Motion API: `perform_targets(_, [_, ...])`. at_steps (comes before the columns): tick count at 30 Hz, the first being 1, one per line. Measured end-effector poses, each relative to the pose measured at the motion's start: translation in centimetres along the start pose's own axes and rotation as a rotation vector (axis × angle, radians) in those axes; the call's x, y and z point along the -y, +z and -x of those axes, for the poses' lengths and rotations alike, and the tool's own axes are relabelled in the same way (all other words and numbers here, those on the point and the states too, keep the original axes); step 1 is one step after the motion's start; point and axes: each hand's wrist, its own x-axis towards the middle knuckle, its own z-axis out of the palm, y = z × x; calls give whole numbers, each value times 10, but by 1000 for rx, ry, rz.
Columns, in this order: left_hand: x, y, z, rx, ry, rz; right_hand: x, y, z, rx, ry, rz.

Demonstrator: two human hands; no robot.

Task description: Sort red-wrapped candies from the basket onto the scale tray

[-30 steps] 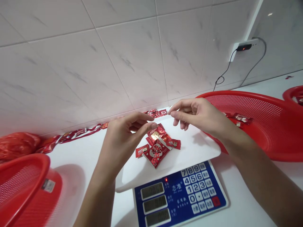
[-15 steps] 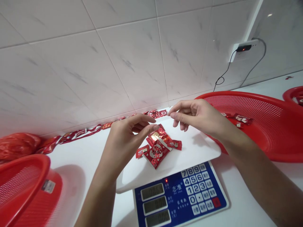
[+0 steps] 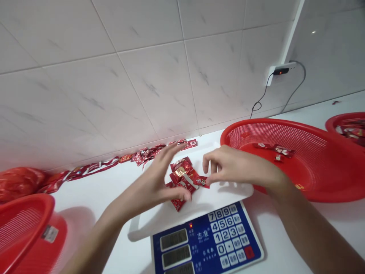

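Several small red candy packets (image 3: 182,171) lie in a loose pile on the white tray (image 3: 228,190) of a digital weighing scale with a blue keypad panel (image 3: 203,239). Spread wide, my left hand (image 3: 159,184) is over the pile's left side, its thumb crossing in front of the lower packet and partly hiding it. On the other side, my right hand (image 3: 225,165) has bent fingers apart from the thumb. Its thumb tip is at the edge of a small red packet (image 3: 202,181); whether it touches I cannot tell. Neither hand holds anything.
A large red basket (image 3: 308,131) with a few packets stands at the right, another red basket (image 3: 345,120) beyond it. At the left is a red basket (image 3: 47,213) near a red plastic bag (image 3: 19,182). More packets (image 3: 145,155) line the wall. A cable (image 3: 264,95) hangs from the socket.
Both hands have come down toward the packets on the tray. My left hand has spread its fingers, and my right hand has reached the small packet on the right. The view has shifted slightly.
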Motion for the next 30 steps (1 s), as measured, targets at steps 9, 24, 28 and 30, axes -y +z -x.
perform_targets(9, [33,54,-2,152,-43,-92,-1,28,-28,60,41,50])
perform_targets(24, [3,65,-13,-111,-9,14,5,31,-25,-29,37,-41])
perform_targets(28, [0,67,-19,-105,-20,-5,3,23,-21,-41,90,-18])
perform_targets(30, [-1,67,-22,-103,-26,-12,0,19,-21,29,59,-40])
